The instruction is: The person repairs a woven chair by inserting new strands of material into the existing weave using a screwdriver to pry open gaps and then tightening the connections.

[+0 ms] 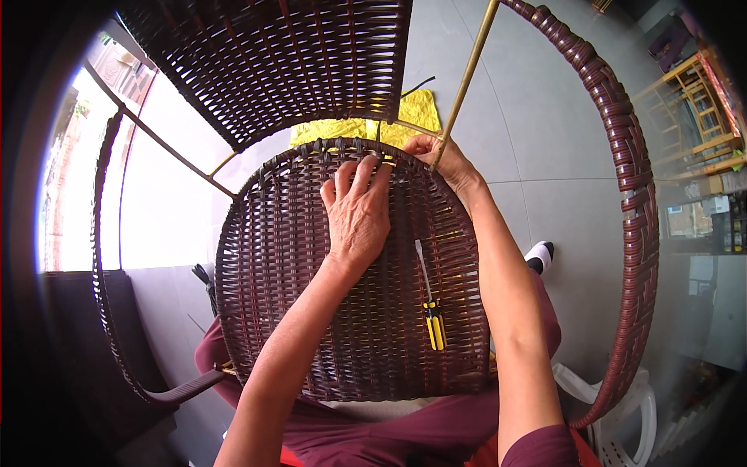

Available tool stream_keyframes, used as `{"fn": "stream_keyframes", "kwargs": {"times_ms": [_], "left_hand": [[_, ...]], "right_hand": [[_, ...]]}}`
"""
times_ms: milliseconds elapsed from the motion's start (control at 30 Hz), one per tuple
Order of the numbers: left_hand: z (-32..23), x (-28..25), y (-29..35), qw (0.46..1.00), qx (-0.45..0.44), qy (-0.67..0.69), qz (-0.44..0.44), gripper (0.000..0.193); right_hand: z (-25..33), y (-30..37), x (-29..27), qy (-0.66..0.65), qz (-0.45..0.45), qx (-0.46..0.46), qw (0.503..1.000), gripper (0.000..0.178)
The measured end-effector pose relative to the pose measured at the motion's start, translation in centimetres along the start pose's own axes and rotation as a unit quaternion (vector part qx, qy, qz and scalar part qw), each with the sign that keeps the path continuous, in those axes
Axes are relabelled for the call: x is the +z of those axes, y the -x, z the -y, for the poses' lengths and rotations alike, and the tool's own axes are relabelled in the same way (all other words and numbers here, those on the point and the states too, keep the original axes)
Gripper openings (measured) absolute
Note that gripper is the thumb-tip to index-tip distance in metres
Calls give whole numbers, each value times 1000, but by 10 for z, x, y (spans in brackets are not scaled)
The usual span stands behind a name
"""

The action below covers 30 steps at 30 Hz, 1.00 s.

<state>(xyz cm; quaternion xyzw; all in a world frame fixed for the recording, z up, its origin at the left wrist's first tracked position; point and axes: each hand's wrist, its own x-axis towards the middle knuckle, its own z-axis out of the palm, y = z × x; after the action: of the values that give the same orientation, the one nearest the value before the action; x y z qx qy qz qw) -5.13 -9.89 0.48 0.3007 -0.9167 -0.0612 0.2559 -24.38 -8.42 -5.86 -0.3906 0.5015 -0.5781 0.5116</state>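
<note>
A dark brown woven chair seat point(311, 311) lies over my lap, its rounded edge at the far side. My left hand point(358, 206) rests on the weave by that far rim, fingers bent down at the strands; what its fingertips hold is hidden. Beyond the rim, my right hand point(450, 162) reaches round the right side, partly behind a gold-coloured metal bar point(468, 74). Its fingers are pinched together near the edge, and what they grip does not show. A screwdriver point(434, 323) with a yellow and black handle lies on the right part of the seat.
The woven backrest point(288, 62) rises at the far side. Thick wrapped armrests curve round the right point(626, 156) and left point(101, 233). Yellow crinkled material point(331, 132) lies on the grey tiled floor point(513, 140) beyond the seat. A white plastic stool point(642, 412) stands at the lower right.
</note>
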Motion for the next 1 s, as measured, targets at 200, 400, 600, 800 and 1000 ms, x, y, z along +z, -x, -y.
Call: {"fn": "stream_keyframes", "kwargs": {"times_ms": [200, 400, 600, 800, 1000], "left_hand": [[2, 1, -1, 999, 42, 3, -2, 26], [2, -1, -2, 999, 44, 7, 7, 27], [0, -3, -2, 999, 47, 10, 9, 28], [0, -3, -1, 999, 38, 19, 10, 28], [2, -2, -1, 999, 47, 13, 6, 38]], "right_hand": [[5, -1, 2, 17, -19, -25, 999, 15], [3, -2, 3, 34, -41, -71, 996, 20], [-5, -4, -3, 18, -39, -57, 997, 23], [-1, -3, 0, 30, -51, -56, 997, 22], [0, -3, 1, 17, -42, -37, 998, 24]]}}
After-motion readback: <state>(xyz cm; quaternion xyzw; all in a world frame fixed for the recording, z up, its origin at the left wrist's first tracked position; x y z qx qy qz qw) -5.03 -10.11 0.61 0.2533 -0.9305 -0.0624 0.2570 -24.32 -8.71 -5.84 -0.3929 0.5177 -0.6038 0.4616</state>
